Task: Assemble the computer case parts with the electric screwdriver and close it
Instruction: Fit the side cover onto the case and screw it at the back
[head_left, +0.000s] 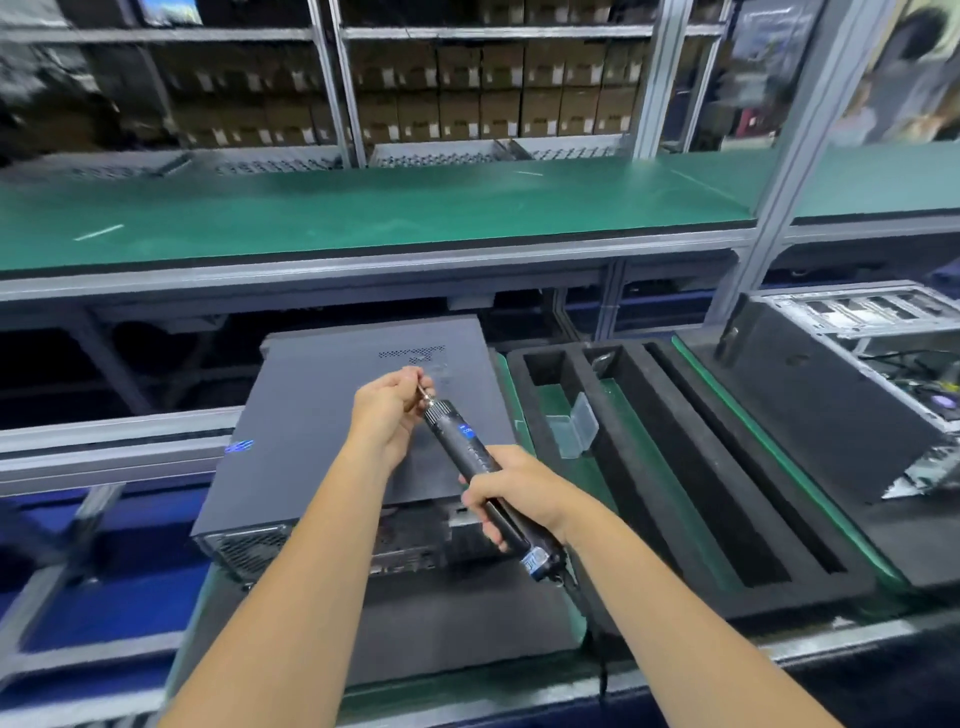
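One closed dark grey computer case (332, 431) lying flat on the bench (467, 623), left of centre, vent grille near far edge. Above it, left hand (387, 415) pinching the metal bit at the tip of one black electric screwdriver (478, 462); right hand (519, 491) wrapped round its barrel. Further right, one black foam tray (691, 519) with three long slots, one holding a small clear plastic box (574, 428). Far right, one open case (857, 384), innards exposed.
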